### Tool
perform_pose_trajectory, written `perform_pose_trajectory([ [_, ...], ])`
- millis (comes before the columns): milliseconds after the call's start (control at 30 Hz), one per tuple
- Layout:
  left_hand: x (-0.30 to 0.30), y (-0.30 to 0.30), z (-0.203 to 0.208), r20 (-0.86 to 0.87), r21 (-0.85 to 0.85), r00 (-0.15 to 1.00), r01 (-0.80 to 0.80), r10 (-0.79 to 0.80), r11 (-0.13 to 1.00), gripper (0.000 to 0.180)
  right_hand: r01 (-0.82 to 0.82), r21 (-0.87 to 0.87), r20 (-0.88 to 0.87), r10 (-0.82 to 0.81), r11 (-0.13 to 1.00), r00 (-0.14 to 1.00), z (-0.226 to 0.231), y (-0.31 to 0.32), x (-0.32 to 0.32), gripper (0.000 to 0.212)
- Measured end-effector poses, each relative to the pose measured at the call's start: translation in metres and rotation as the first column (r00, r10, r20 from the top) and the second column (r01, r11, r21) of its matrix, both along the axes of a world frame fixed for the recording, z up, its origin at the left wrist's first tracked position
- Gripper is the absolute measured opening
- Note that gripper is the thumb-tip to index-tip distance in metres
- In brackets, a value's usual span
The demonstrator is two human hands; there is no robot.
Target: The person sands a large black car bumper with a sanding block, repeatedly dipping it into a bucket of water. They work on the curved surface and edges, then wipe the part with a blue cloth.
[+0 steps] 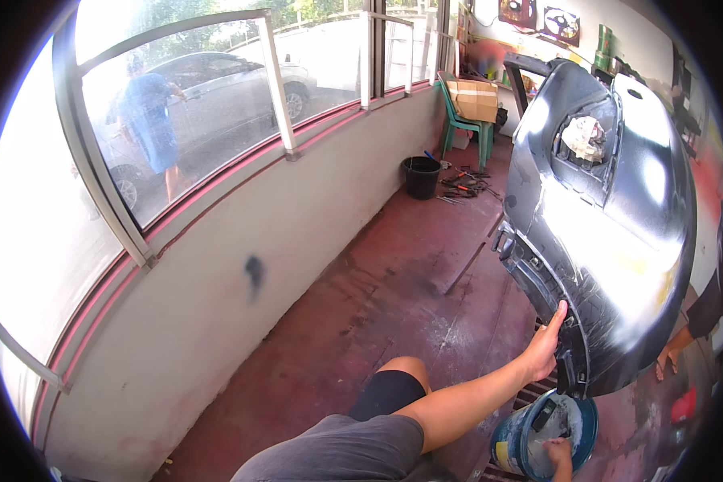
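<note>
Grey-sleeved arm [474, 406] outstretched, left hand [546, 351] grips black bumper [618, 233], right hand [559, 452] inside blue bucket [519, 438], its hold unclear.

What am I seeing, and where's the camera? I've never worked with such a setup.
There is no machine here. The picture comes from a wide fisheye camera worn on a person's head, looking down, so straight edges bend. The wearer's bare left hand grips the edge of a black car bumper; a crumpled whitish wad sits in its recess. The bare right hand reaches into a blue bucket of cloudy liquid; whether it holds anything is hidden. Hand tools lie on the reddish floor near a black bucket.
</note>
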State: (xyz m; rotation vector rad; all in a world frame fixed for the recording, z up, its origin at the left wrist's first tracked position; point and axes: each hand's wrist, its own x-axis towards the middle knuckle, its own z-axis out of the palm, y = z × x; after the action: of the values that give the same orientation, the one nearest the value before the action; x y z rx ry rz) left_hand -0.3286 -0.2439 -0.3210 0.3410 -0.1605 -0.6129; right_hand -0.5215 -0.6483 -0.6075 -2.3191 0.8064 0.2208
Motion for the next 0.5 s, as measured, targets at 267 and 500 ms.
perform_pose_trajectory([
  [267,0.004,0.011,-0.016,0.064,-0.034,0.998,0.003,-0.001,0.999,0.073,-0.272,-0.115,-0.573,0.160,0.955,0.804,-0.061,0.055,0.033,0.047],
  [500,0.010,0.020,-0.018,0.033,0.006,0.999,-0.036,0.036,0.999,0.082,0.048,0.587,0.081,-0.117,0.808,0.990,0.083,0.076,0.003,0.054],
])
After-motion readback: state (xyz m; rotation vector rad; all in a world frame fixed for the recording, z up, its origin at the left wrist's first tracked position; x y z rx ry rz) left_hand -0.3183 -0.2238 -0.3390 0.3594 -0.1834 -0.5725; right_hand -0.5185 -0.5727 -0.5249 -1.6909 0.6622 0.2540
